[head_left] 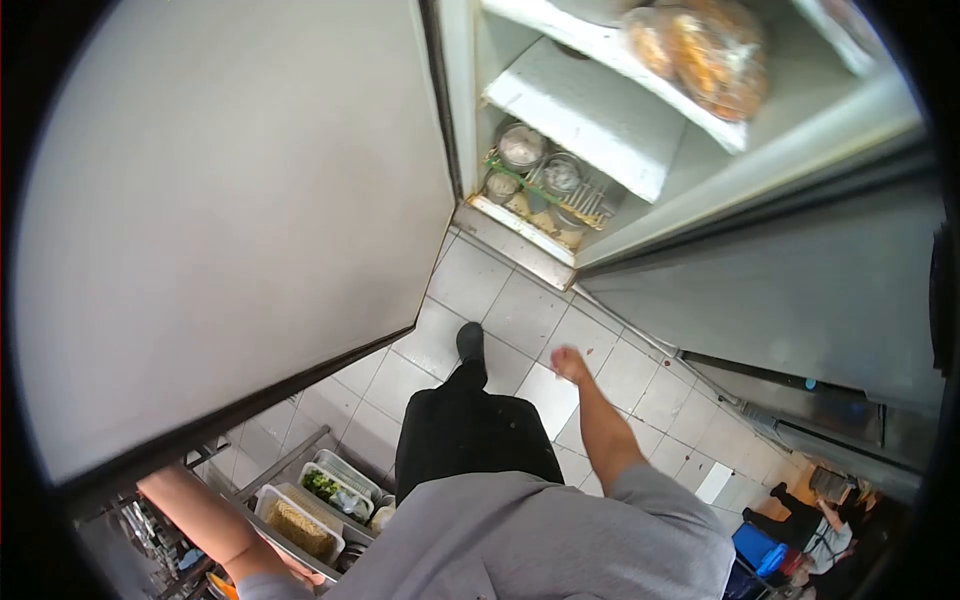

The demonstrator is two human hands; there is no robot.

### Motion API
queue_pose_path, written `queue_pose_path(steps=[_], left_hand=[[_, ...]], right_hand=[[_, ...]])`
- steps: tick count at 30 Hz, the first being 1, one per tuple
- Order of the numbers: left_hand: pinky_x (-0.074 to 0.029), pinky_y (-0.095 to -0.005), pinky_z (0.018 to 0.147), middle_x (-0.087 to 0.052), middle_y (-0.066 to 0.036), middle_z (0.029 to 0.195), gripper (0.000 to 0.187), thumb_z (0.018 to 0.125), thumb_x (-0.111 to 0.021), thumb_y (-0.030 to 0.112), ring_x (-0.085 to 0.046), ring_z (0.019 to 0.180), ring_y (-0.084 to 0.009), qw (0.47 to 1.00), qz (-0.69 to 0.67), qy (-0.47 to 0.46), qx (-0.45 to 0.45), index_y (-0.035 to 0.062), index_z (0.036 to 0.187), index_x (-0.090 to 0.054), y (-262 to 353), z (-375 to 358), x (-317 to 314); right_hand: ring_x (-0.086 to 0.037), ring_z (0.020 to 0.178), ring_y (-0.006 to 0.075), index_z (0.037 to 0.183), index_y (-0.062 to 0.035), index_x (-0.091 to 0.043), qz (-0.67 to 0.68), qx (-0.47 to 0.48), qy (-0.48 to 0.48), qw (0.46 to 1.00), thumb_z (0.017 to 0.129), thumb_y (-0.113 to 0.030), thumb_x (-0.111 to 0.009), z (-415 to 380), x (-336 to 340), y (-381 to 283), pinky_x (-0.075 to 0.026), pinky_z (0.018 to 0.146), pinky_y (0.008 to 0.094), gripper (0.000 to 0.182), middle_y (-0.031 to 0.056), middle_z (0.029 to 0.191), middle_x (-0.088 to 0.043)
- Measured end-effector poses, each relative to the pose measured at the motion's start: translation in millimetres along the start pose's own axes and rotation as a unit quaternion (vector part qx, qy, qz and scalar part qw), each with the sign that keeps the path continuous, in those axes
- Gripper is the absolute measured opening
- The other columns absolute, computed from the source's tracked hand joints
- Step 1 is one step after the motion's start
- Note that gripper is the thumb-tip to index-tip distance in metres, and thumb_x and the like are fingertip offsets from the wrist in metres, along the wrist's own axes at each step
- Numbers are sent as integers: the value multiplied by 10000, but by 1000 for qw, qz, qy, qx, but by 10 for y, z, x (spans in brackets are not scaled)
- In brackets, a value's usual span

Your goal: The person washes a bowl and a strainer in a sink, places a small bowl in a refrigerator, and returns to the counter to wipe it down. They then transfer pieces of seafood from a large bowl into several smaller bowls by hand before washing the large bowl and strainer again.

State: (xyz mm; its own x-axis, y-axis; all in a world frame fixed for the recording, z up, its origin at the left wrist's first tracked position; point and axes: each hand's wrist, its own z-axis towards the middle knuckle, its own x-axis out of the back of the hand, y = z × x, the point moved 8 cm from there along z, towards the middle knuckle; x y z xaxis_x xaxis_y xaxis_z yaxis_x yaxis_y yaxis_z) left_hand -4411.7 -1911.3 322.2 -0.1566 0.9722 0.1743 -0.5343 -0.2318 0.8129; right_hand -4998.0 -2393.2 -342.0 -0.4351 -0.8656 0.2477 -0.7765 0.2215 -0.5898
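My left hand [158, 484] is at the lower edge of a large pale refrigerator door [250, 200], which stands wide open. Its fingers are hidden behind that edge, so their grip does not show. Away from everything, my right hand [568, 362] hangs above the floor tiles with its fingers curled in and nothing visible in them. In front, the open refrigerator has a white shelf [590, 110]. Below it, several round metal containers [522, 147] with pale contents stand near a wire rack [585, 200]. A clear plastic bag of orange-brown food [715, 55] lies on a higher shelf.
Behind the door, a counter holds a tub of yellowish grains [300, 528] and a tub of greens [335, 490]. A grey closed door [790, 280] flanks the right side. White tiles [525, 315] cover the floor. Another person [825, 535] is at the far right.
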Motion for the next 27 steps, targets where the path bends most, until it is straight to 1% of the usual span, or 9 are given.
queue_pose_path(steps=[5,11,12,13,17,19,21,23,27], left_hand=[[-548,-353,759,-662,-80,1034,174,976,-543,154,-621,854,-187,990,-51,-45,-124,18,1045,-627,606,9,-505],[-527,-328,817,-670,-102,1040,210,1007,-540,187,-632,892,-178,931,-316,-70,-170,6,1070,-625,1734,-1037,-1486],[-505,-333,878,-672,-84,1055,270,1008,-531,258,-628,964,-174,832,-528,-172,-1,29,1115,-627,2449,-1542,-1832],[-477,-331,907,-647,-65,1109,316,1013,-499,289,-603,976,-157,840,-518,-153,48,47,1184,-610,2355,-1790,-1985],[-417,-414,1052,-528,-146,1376,634,928,-662,324,-512,1262,-258,865,-337,-353,-117,8,1428,-432,2693,-2893,-2401],[-389,-424,1110,-541,-168,1395,602,900,-706,232,-495,1319,-311,770,-162,-567,-244,39,1421,-474,2553,-3134,-2424],[-463,-423,1041,-586,-183,1336,473,912,-688,257,-570,1228,-346,671,-75,-696,-246,61,1327,-575,1941,-3270,-2260],[-499,-425,993,-613,-188,1290,422,931,-665,241,-612,1161,-354,685,-49,-713,-142,40,1293,-589,1234,-3043,-1915],[-510,-395,961,-661,-155,1212,397,944,-655,254,-632,1139,-302,773,-66,-612,150,27,1265,-599,-648,-2292,-980]], right_hand=[[-676,784,273,1008,-35,-628,344,-265,96,896,900,-137,-624,-1545,-275,2212,-582,674,468,148,132,910,-645],[-679,729,227,1008,-8,-628,250,-144,177,941,894,-164,-617,-2103,32,2098,-577,589,381,194,124,883,-660],[-672,749,215,1013,-40,-626,215,-110,176,954,911,-195,-616,-1951,-11,1940,-574,612,376,186,116,897,-661],[-674,768,192,1006,-50,-634,212,-69,143,964,912,-216,-613,-1863,-113,1612,-567,608,334,192,92,900,-670],[-669,939,204,1264,-48,-564,195,83,8,977,937,-165,-643,-1958,-799,-493,-559,707,340,357,113,1099,-655],[-666,970,232,1450,-74,-355,259,145,-37,954,929,-157,-666,-2165,-1010,-1509,-566,745,360,613,166,1250,-586],[-674,900,247,1507,-82,-187,332,245,23,911,900,-97,-674,-2302,-826,-2347,-580,711,361,779,199,1276,-547],[-674,916,264,1498,-107,-168,412,304,59,857,890,-88,-677,-2371,-432,-2950,-594,738,386,793,215,1276,-553],[-550,679,178,1099,75,-578,613,393,54,683,928,-107,-591,-2042,862,-3320,-462,592,304,251,109,876,-647]])
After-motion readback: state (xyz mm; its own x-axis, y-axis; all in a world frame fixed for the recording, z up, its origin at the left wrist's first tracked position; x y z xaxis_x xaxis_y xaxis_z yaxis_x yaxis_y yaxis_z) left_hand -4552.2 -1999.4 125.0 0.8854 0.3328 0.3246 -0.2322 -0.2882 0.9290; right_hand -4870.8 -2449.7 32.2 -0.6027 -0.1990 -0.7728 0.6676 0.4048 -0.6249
